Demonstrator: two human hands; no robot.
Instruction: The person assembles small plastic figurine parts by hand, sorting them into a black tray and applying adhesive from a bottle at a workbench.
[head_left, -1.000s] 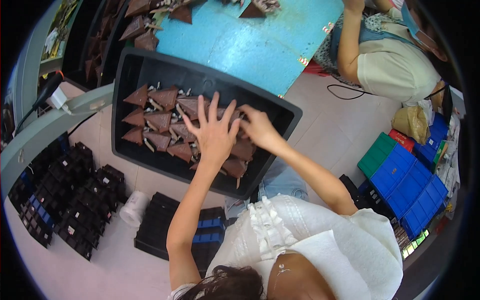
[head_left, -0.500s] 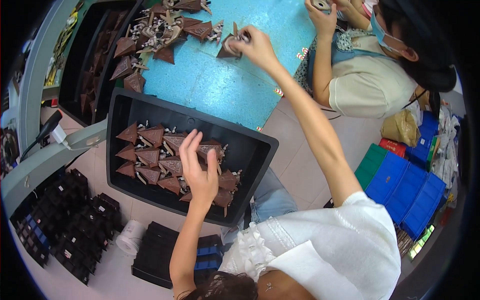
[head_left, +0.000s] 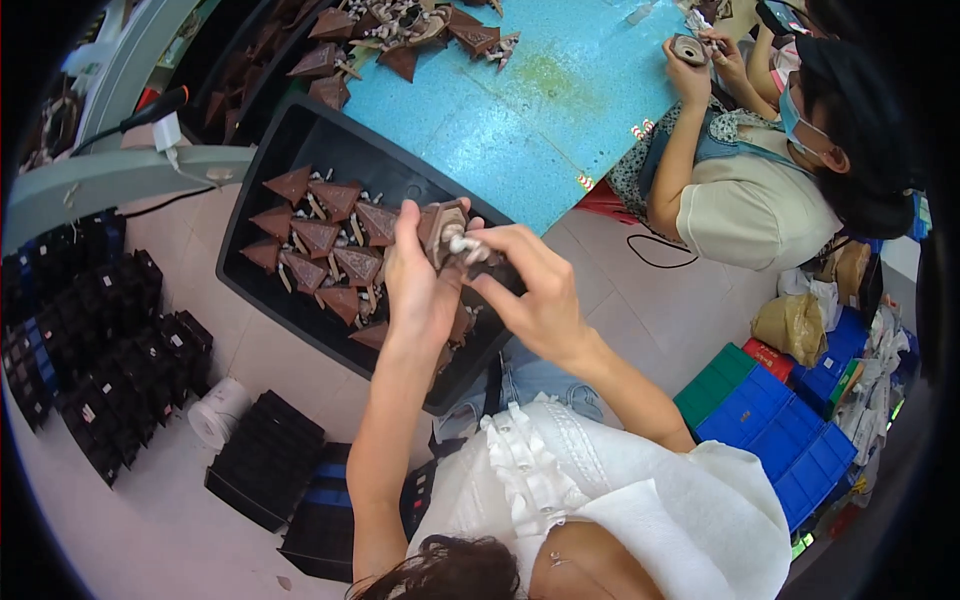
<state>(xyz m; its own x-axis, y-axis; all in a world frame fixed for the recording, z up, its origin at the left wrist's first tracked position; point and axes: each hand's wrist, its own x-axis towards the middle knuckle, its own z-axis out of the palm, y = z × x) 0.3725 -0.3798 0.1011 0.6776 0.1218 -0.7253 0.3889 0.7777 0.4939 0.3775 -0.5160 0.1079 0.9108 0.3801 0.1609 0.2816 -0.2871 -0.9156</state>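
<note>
A brown, angular figurine (head_left: 441, 228) with a pale, knobbly figure on it is held up over the near bin. My left hand (head_left: 420, 285) is wrapped round its brown side, thumb upward. My right hand (head_left: 540, 295) pinches the pale part from the other side, and its fingers partly hide it. Under both hands lies the black plastic bin (head_left: 262, 215), holding rows of similar brown pointed pieces (head_left: 318, 238) with pale parts between them.
A heap of like pieces (head_left: 400, 30) lies on the blue tabletop (head_left: 520, 110), beside another dark bin. On the right, a masked co-worker (head_left: 750, 200) holds a round piece (head_left: 688, 50). Black bins (head_left: 265, 455), a white bucket (head_left: 218, 412) and blue crates (head_left: 765, 420) stand on the floor.
My right hand has come back from the tabletop with the figurine. My left hand has risen from over the bin and closed on it too. The view has shifted.
</note>
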